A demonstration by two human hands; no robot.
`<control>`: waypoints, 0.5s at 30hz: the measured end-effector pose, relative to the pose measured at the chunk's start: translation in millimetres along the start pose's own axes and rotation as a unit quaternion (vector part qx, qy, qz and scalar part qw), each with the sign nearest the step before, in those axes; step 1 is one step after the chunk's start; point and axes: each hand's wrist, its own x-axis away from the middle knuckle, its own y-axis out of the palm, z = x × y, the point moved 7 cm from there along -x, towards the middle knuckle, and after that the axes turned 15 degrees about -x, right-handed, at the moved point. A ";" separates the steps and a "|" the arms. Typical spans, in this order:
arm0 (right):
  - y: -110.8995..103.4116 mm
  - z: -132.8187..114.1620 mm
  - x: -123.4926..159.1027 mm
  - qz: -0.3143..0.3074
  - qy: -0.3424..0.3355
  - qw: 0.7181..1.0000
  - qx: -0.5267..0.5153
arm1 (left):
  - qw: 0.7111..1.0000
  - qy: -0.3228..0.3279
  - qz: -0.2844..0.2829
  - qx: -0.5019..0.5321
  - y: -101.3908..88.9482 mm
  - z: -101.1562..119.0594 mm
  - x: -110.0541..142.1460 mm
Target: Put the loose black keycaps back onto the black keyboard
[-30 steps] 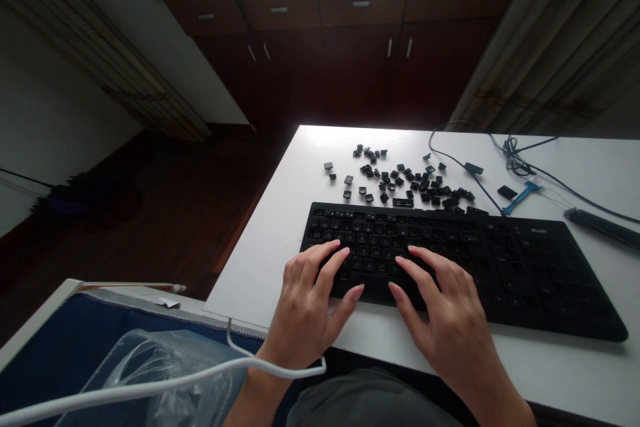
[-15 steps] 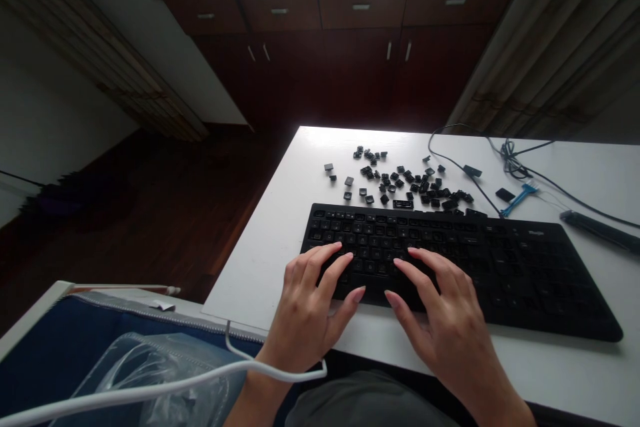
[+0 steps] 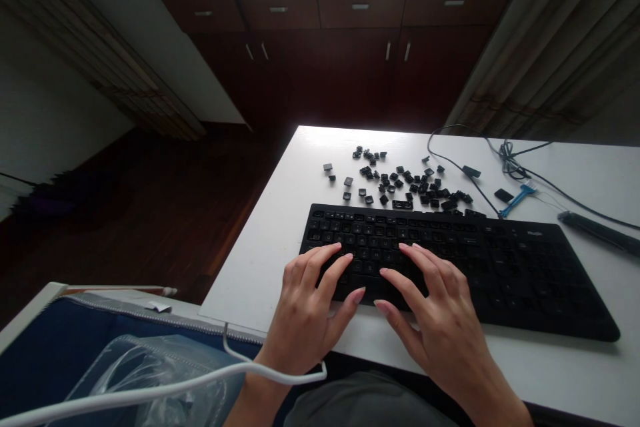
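A black keyboard lies across the white table. My left hand rests on its left part, fingers stretched out over the keys and thumb near the front edge. My right hand lies beside it with spread fingers on the middle keys. Neither hand holds anything. Behind the keyboard lie several loose black keycaps, scattered over the table.
At the back right are black cables, a blue tool and a dark pen-like object. A blue bag with clear plastic and a white cable sits at lower left. Dark cabinets stand beyond.
My right hand has shifted a little to the left over the keys. The left hand has barely moved.
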 end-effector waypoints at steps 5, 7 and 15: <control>2.5 1.1 -1.7 -0.003 -0.003 1.000 0.004 | 1.000 -0.002 0.005 0.001 -0.3 0.6 -0.6; 0.7 1.4 -1.2 0.009 -0.008 1.000 -0.007 | 1.000 -0.008 0.009 0.000 -0.3 -0.2 -0.4; -4.0 3.0 1.2 0.025 0.000 0.999 -0.027 | 1.000 -0.017 0.011 0.000 -0.3 -1.6 1.8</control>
